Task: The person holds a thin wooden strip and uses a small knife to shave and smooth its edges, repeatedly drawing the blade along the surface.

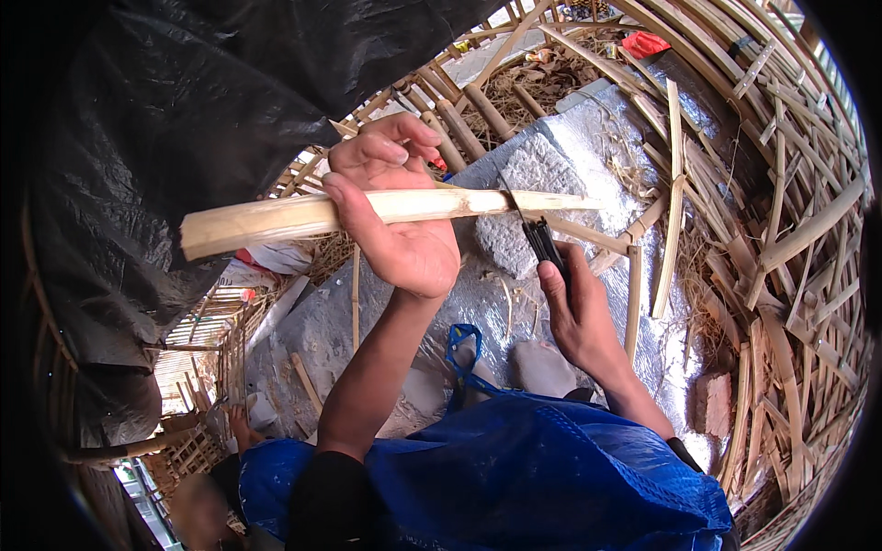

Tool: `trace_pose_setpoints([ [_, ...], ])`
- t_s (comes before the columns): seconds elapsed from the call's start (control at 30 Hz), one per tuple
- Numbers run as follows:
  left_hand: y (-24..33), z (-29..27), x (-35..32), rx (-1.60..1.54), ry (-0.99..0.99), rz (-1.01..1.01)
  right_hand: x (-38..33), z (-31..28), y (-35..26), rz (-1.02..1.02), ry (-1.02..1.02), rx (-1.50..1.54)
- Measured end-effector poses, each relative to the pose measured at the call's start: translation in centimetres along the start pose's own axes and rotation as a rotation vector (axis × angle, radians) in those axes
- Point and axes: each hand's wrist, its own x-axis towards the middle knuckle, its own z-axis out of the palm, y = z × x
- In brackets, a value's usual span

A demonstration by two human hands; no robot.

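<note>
The left hand (418, 246), half open with curled fingers, holds a pale bamboo strip (395, 207) under its thumb. The right hand (582, 308) is closed around a black-handled knife (540, 241); the blade crosses the strip near its narrow end. The strip is above a rough stone block (542, 167), near the far edge of a silvery sheet (317, 317).

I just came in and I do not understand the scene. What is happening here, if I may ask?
A person holds a pale strip of bamboo-like wood in the left hand, the thumb lying across it. The right hand grips a black-handled knife, its blade crossing the strip toward the narrower end. Behind them is a rough grey block. A blue sheet covers the lap, and many more strips are piled at the right.
</note>
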Motion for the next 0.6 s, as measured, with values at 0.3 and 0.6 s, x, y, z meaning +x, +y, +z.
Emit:
trace_pose_setpoints([
  [0.3, 1.5, 1.1, 0.8, -0.162, 0.133, -0.342, 0.5, -0.4, 2.7, 0.11, 0.125, 0.018],
  [0.6, 1.9, 0.9, 0.1, -0.185, 0.158, -0.441, -0.3, 0.0, 3.5, 0.133, 0.103, -0.187],
])
